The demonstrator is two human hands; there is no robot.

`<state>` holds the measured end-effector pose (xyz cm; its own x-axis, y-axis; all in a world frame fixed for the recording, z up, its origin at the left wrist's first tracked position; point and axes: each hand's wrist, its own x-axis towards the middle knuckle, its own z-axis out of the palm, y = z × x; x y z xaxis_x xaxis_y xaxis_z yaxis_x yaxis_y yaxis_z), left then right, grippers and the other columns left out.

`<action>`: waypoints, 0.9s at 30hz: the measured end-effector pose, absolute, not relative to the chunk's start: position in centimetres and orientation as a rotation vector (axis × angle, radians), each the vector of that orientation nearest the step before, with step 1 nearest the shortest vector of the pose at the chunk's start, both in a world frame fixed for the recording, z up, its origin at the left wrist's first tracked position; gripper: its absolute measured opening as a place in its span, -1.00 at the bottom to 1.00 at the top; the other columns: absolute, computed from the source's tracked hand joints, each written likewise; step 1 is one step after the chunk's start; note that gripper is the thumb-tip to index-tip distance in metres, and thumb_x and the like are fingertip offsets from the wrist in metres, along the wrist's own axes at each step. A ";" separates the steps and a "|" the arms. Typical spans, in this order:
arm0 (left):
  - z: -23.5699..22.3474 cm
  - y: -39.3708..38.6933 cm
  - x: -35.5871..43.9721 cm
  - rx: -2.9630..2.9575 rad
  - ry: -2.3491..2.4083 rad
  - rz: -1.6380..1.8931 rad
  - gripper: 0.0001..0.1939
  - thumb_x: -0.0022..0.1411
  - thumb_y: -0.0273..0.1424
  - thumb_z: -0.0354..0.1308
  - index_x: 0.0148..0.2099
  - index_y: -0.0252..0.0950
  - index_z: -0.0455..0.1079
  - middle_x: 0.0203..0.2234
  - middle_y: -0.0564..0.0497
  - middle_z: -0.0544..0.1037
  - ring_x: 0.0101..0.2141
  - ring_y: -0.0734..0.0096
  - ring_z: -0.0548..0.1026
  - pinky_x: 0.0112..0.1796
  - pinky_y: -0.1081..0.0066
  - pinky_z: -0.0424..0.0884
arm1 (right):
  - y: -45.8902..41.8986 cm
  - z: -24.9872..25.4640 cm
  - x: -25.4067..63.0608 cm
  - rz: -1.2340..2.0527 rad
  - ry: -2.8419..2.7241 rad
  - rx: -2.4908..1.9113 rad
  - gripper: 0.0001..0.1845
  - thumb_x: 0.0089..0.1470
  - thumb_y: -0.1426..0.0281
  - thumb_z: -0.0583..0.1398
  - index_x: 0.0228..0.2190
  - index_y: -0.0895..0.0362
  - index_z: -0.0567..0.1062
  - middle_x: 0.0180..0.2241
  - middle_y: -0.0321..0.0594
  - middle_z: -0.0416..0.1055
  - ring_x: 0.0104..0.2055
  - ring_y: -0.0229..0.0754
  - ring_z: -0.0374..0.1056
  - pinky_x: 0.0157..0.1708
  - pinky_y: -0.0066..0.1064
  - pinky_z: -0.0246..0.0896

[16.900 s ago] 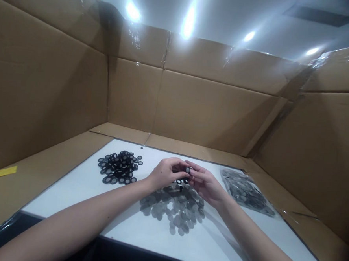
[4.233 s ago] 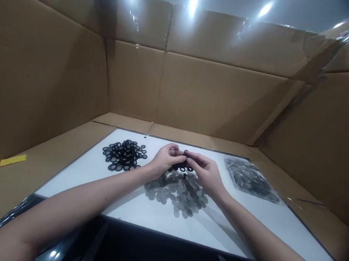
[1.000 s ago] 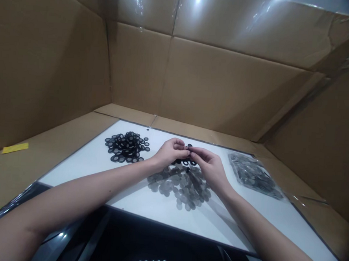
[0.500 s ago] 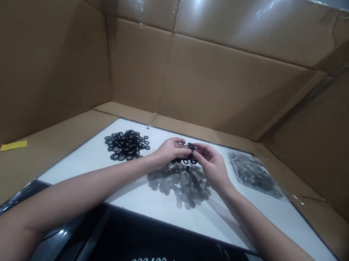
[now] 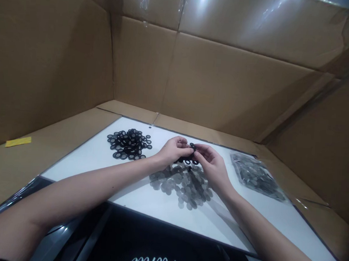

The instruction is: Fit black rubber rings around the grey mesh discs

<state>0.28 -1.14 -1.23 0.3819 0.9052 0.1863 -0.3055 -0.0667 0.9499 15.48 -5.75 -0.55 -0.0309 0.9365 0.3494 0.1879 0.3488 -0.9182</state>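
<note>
My left hand (image 5: 175, 149) and my right hand (image 5: 210, 158) meet fingertip to fingertip over the white board. Both are closed in a pinch around a small black ring, partly hidden by the fingers. Beneath and behind them lie several loose black rings (image 5: 188, 162), mostly covered by my hands. Nearer to me spreads a heap of thin grey translucent discs (image 5: 185, 186). Left of my left hand is a pile of black rings with grey centres (image 5: 129, 144).
A clear plastic bag (image 5: 257, 177) full of grey discs lies on the right of the white board (image 5: 80, 166). Cardboard walls (image 5: 224, 82) enclose the back and sides. A yellow strip (image 5: 18, 142) lies on cardboard at the left. One dark disc (image 5: 150, 127) sits near the far edge.
The whole view has shifted slightly, so things appear a little further right. My hands stay together in the same pinch, with only slight finger movement.
</note>
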 end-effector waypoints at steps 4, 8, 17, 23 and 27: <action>-1.1 -1.1 0.2 1.218 0.582 1.054 -0.67 -0.05 -0.43 0.30 -0.26 -0.36 0.25 -0.41 0.02 0.45 -0.37 0.49 0.47 -0.25 0.41 0.39 | -5.7 -0.4 15.6 0.809 -1.480 -1.089 -0.68 -0.02 0.28 0.22 -0.20 0.14 0.42 -0.25 -0.14 0.44 -0.22 -0.16 0.37 -0.16 -0.27 0.30; -1.0 -1.1 0.0 1.215 0.579 1.021 -0.66 -0.08 -0.44 0.32 -0.27 -0.37 0.26 -0.43 0.03 0.45 -0.39 0.50 0.48 -0.25 0.41 0.40 | -5.8 -0.2 15.8 0.787 -1.480 -1.107 -0.72 -0.02 0.28 0.22 -0.24 0.15 0.45 -0.28 -0.15 0.46 -0.24 -0.16 0.38 -0.18 -0.28 0.31; -1.0 -0.8 -0.3 1.285 0.598 1.004 -0.66 -0.07 -0.42 0.32 -0.26 -0.38 0.28 -0.50 0.03 0.45 -0.48 0.55 0.46 -0.40 0.52 0.36 | -5.9 -0.1 15.7 0.786 -1.553 -1.098 -0.73 0.02 0.30 0.19 -0.20 0.11 0.50 -0.19 -0.16 0.47 -0.16 -0.13 0.38 -0.12 -0.27 0.29; -0.8 -0.6 -0.5 1.218 0.576 0.977 -0.63 -0.10 -0.46 0.33 -0.23 -0.37 0.29 -0.46 0.01 0.47 -0.41 0.49 0.49 -0.24 0.40 0.40 | -5.8 -0.2 15.9 0.837 -1.559 -1.088 -0.69 0.01 0.25 0.19 -0.18 0.09 0.51 -0.16 -0.16 0.46 -0.15 -0.11 0.38 -0.11 -0.23 0.30; -0.8 -0.7 -0.5 1.113 0.551 0.962 -0.68 -0.03 -0.45 0.29 -0.20 -0.37 0.31 -0.38 -0.06 0.49 -0.33 0.42 0.51 -0.13 0.30 0.40 | -5.8 -0.2 16.0 0.841 -1.564 -1.086 -0.68 0.03 0.24 0.18 -0.16 0.07 0.49 -0.15 -0.17 0.46 -0.14 -0.11 0.38 -0.11 -0.23 0.30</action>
<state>-0.45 -0.73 -0.81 0.5023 0.8607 0.0832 -0.3640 0.1232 0.9232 15.98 -5.85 -0.18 -0.0840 0.9360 0.3418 0.2312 0.3520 -0.9070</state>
